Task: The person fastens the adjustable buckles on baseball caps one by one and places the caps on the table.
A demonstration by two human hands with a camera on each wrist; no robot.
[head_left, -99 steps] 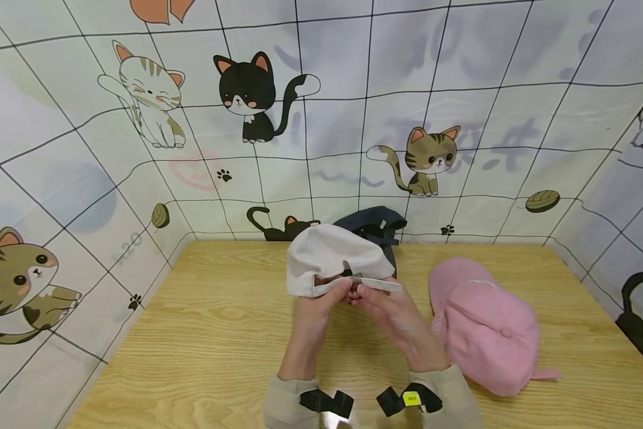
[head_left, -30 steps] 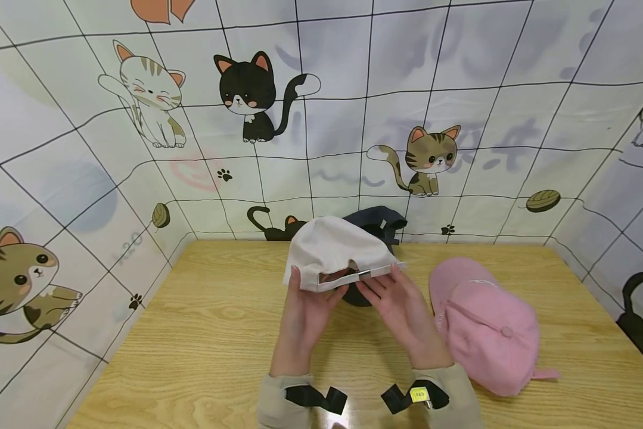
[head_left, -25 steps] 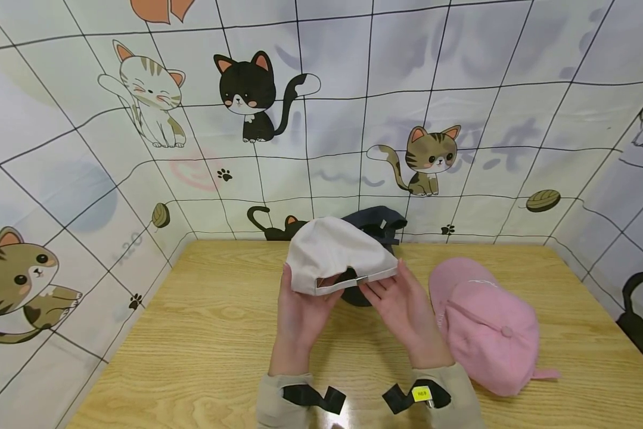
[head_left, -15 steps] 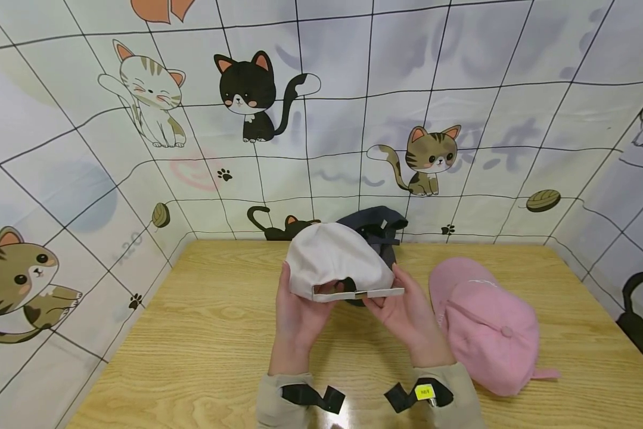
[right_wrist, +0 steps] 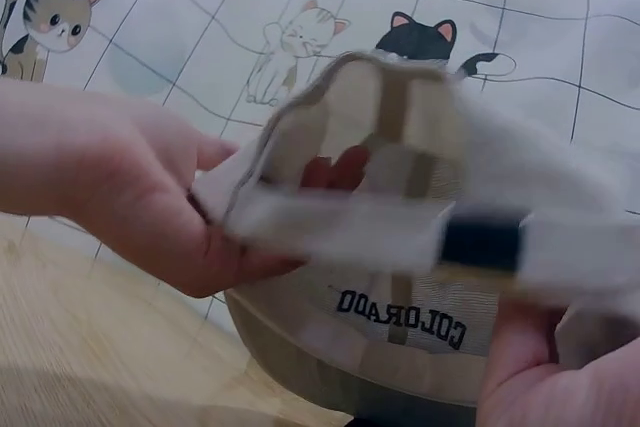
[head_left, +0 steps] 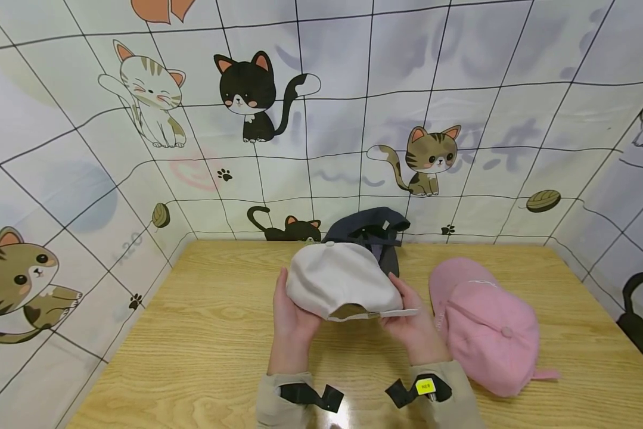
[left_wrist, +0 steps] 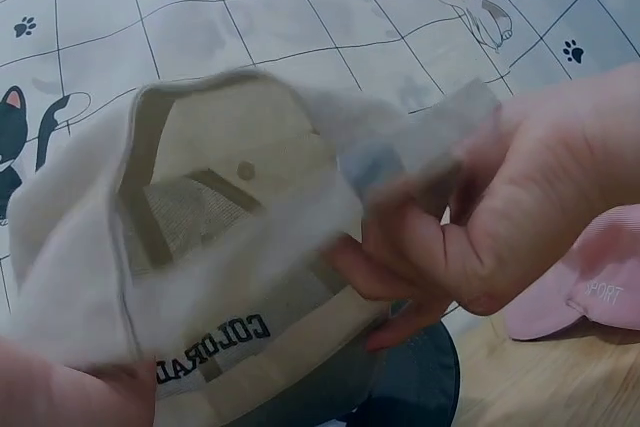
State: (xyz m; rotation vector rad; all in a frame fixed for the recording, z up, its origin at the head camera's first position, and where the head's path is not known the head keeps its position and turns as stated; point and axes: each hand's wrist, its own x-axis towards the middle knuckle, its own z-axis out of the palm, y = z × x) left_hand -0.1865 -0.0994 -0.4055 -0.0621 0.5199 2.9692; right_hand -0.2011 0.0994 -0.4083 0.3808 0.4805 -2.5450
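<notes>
1. Cat-printed, grid-lined cloth point(head_left: 337, 119) rises behind and beside a wood-grained table point(head_left: 208, 333)
2. Held over the table between both hands, the white cap point(head_left: 342, 268) has its rear opening facing the person
3. Left hand point(head_left: 293, 319) grips the cap's left side, thumb outside, some fingertips showing inside in the right wrist view
4. Right hand point(head_left: 413, 326) grasps the right side by the back strap point(head_left: 398, 313), which blurs in both wrist views
5. Reversed COLORADO lettering point(right_wrist: 400, 319) shows inside the cap
6. Navy cap point(head_left: 364, 223) sits behind it; pink cap point(head_left: 493, 333) lies to the right
</notes>
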